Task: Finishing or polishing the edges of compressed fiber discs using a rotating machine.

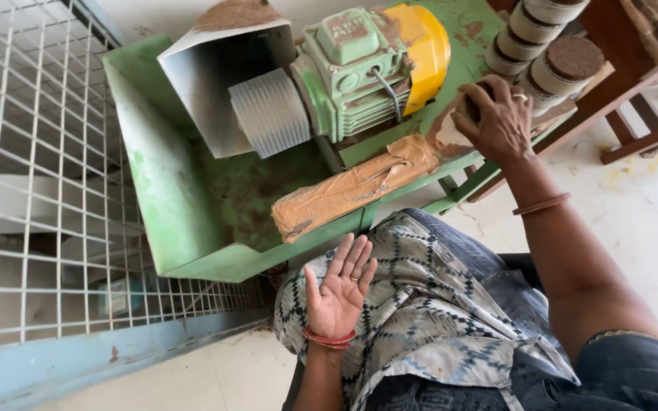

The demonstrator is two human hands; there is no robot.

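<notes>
- Your left hand (339, 289) lies palm up and open in your lap, fingers stretched out and holding nothing. It rests against the patterned black-and-white cloth (428, 304) that covers your knees, just below the front edge of the green machine tray (169, 198).
- Red bangles (329, 339) sit on your left wrist.
- Your right hand (496, 118) reaches forward to the right end of the green worktop (466, 53). Its grip is closed over a dark round disc (472, 106) that lies on the worktop surface; most of the disc is hidden under your fingers.
- A thin bangle (541, 204) circles your right forearm.
- Just beyond your right hand, a row of round brown discs with pale sides (554, 57) leans in a stack at the worktop's far right corner.
- To the left of your right hand stands a green electric motor (352, 72) with a yellow end cover (420, 49). A ribbed grey cylinder (268, 113) joins it to a grey metal hopper (207, 84).
- A block wrapped in brown tape (356, 186) lies along the worktop's front edge, between your two hands.
- A white wire mesh guard (47, 175) stands at the left.
- Brown wooden furniture (634, 84) stands at the right, on the pale floor (649, 221).
</notes>
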